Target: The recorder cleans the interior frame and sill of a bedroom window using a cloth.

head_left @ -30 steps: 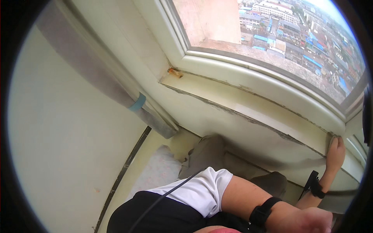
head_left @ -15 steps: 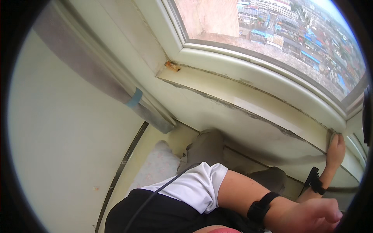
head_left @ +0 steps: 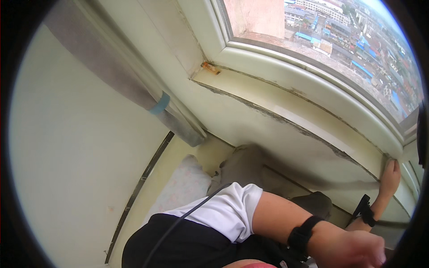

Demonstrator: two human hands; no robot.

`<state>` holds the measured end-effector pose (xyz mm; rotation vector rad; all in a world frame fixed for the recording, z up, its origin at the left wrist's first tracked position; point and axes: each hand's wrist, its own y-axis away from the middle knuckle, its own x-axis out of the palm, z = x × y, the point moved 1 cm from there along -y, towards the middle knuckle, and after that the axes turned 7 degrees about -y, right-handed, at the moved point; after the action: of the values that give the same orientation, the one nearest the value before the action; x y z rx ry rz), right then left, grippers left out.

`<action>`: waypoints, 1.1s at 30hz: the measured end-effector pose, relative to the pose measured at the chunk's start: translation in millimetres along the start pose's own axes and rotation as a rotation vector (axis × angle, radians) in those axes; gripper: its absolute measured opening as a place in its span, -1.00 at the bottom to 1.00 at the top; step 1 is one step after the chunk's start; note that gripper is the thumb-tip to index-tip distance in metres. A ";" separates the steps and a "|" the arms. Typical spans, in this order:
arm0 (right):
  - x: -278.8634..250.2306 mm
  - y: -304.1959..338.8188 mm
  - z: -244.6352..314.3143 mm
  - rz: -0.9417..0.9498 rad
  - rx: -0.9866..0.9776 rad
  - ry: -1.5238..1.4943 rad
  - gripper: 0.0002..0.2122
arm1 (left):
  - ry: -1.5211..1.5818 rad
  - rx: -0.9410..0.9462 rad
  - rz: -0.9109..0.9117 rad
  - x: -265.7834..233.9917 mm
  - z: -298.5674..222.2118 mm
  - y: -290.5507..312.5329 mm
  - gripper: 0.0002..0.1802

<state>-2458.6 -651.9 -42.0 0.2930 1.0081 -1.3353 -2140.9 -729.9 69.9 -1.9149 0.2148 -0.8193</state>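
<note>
My right hand reaches the far right end of the pale windowsill. Its fingers are bent over the sill beside the window frame, pressed on a small greyish patch or thing that I cannot make out. Lower and nearer, my left hand hovers at the bottom right, away from the sill. The fingers of that hand look curled in and are slightly blurred; whether they hold anything is hidden. Black straps sit round both forearms. An orange-brown object lies in the sill's left corner.
Above the sill is a white-framed window over distant buildings. A grey-mauve curtain with a blue tie hangs at the left. Pale flowered fabric lies beside my leg. A black cable crosses my white sleeve.
The view has shifted a little, so the window and curtain sit slightly farther right. My left hand has turned and its thumb no longer sticks out. My right hand stays at the sill's end.
</note>
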 end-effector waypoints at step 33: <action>94.0 138.1 303.1 0.273 -0.545 0.140 -0.84 | -2.229 -0.057 -1.905 245.0 -218.0 277.1 -0.35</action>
<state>-2211.7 -888.3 11.8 0.1035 1.3539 -0.7638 -2037.4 -1141.1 2.2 -1.3777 -2.9663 0.8207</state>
